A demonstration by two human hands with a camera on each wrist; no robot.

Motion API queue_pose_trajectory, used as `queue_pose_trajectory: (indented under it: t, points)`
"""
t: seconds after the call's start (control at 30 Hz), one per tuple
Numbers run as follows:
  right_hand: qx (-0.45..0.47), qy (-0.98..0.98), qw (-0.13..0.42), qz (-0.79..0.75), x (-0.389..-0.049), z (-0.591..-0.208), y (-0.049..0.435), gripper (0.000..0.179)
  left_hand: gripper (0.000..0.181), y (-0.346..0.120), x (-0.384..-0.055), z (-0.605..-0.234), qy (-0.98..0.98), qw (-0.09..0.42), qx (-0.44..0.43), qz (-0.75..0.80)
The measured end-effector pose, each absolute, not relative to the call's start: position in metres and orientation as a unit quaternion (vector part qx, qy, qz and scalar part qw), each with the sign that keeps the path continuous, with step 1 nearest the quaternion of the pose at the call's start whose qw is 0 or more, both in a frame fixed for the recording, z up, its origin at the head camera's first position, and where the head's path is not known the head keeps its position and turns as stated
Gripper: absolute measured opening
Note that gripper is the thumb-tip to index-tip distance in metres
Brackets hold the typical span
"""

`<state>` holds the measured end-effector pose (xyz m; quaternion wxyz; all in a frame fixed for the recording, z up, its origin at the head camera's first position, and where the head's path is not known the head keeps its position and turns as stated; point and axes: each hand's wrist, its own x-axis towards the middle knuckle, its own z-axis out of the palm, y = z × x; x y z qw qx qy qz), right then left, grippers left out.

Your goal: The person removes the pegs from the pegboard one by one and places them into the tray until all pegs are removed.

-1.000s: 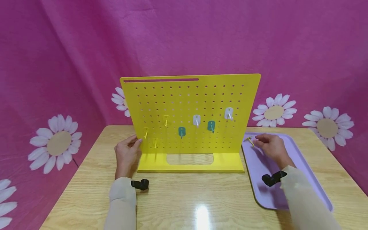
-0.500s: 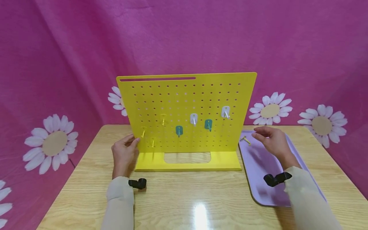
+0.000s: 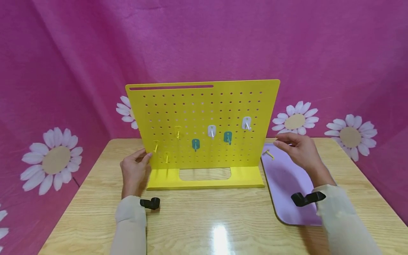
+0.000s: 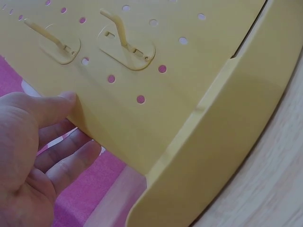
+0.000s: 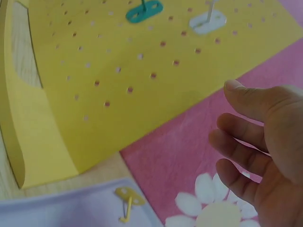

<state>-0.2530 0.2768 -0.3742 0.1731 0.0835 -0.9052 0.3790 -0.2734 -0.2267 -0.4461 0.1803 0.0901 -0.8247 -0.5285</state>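
Observation:
A yellow pegboard (image 3: 204,122) stands upright on the table. My left hand (image 3: 132,173) grips its lower left edge; in the left wrist view the thumb (image 4: 69,97) is on the front face and the other fingers reach behind. Beside the board's right edge, my right hand (image 3: 301,152) hovers with nothing in it, fingers loosely bent and apart. Below its fingertips a loose yellow hook (image 3: 270,154) lies at the far left corner of the lilac tray (image 3: 287,184). The right wrist view shows that hook (image 5: 127,203) away from the hand.
On the pegboard hang two white hooks, one higher (image 3: 246,123), two green hooks, the left one lower (image 3: 196,144), and three yellow hooks at left, including the topmost (image 3: 178,132). A pink flowered curtain (image 3: 204,42) hangs behind the wooden table (image 3: 191,219).
My right hand has drawn away from the loose yellow hook, rising and opening near the board's right edge. The left hand keeps its grip. The whole head view has shifted slightly.

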Motion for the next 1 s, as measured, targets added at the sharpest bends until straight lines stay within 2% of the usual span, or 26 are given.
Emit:
queue_pose_trajectory:
  t: [0.23, 0.57, 1.0]
  points:
    - [0.122, -0.894, 0.188, 0.389, -0.25, -0.358, 0.262, 0.03, 0.033, -0.228, -0.274, -0.447, -0.824, 0.199, 0.093, -0.522]
    - [0.162, -0.865, 0.203, 0.428, -0.251, -0.343, 0.242, 0.024, 0.035, -0.227, -0.274, -0.445, -0.82, 0.195, 0.1, -0.529]
    - [0.164, -0.863, 0.185, 0.442, -0.263, -0.34, 0.219, 0.028, 0.036, -0.226, -0.273, -0.445, -0.821, 0.191, 0.107, -0.527]
